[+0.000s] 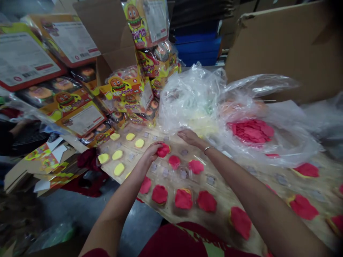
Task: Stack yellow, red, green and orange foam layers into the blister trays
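Observation:
My left hand [152,152] reaches over the middle of the table, its fingers closed on a red wavy-edged candy piece [163,150]. My right hand [189,137] hovers to its right, fingers stretched out, with nothing visible in them. Below both hands, clear plastic trays [165,173] cover the brown table surface. Several cups hold a red piece, such as the red pieces [159,194] nearest me, some with yellow showing underneath. Yellow pieces [119,169] lie in cups to the left. Other cups show only small grey shapes at the bottom.
A clear bag with a heap of red pieces [252,131] lies at the right back, beside another crumpled plastic bag [191,96]. Printed burger-candy boxes [128,87] are stacked at the left and back. A cardboard carton [289,50] stands behind; flattened printed card [50,164] lies left.

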Demonstrator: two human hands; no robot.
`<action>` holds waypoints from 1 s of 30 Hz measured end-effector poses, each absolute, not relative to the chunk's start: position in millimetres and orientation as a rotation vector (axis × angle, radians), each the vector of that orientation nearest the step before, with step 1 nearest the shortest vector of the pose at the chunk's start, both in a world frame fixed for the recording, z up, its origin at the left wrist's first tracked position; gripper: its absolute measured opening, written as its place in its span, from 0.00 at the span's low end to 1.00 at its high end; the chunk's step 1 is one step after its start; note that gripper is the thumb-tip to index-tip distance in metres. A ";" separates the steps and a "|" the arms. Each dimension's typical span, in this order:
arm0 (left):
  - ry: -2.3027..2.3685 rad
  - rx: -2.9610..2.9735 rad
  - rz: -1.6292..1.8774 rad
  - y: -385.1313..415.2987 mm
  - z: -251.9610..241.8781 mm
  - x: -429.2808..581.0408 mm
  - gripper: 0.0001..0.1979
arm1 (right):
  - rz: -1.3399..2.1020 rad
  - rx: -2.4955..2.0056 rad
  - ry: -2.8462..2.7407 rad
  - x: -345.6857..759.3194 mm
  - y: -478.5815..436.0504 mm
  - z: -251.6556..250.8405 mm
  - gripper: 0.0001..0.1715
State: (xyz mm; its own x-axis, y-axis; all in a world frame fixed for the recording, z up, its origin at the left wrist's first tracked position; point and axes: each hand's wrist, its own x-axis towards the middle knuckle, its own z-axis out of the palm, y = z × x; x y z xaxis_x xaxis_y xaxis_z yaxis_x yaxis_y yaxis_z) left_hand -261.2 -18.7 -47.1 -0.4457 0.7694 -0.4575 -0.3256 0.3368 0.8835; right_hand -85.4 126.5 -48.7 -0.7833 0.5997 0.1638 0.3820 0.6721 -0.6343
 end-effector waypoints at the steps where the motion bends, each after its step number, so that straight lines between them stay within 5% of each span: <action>1: 1.593 0.446 1.302 -10.9 -52.5 -262.1 0.13 | 0.826 -0.771 -2.537 -83.2 131.0 -52.2 0.17; 12: 1.963 1.072 1.118 14.6 -89.4 -262.8 0.19 | 0.824 -0.898 -2.602 -71.4 127.3 -70.4 0.16; 20: 2.213 1.665 0.876 -4.5 -89.9 -267.0 0.17 | 0.885 -0.420 -2.553 3.4 83.6 -37.8 0.09; 24: 2.318 1.803 0.638 0.5 -100.5 -284.5 0.18 | 0.798 -0.853 -2.114 97.5 129.6 -43.7 0.11; 30: 2.495 1.770 0.769 -0.9 -93.1 -288.2 0.19 | 0.420 -1.782 -1.522 242.6 208.9 -75.9 0.07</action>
State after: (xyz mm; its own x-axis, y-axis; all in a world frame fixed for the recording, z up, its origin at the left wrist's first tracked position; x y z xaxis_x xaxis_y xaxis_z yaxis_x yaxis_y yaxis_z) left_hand -288.2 -0.9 -93.1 -0.3703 0.8846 0.2835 0.8908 0.2516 0.3785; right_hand 242.6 208.9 -75.9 0.2420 0.9467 0.2127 0.7033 -0.0201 -0.7106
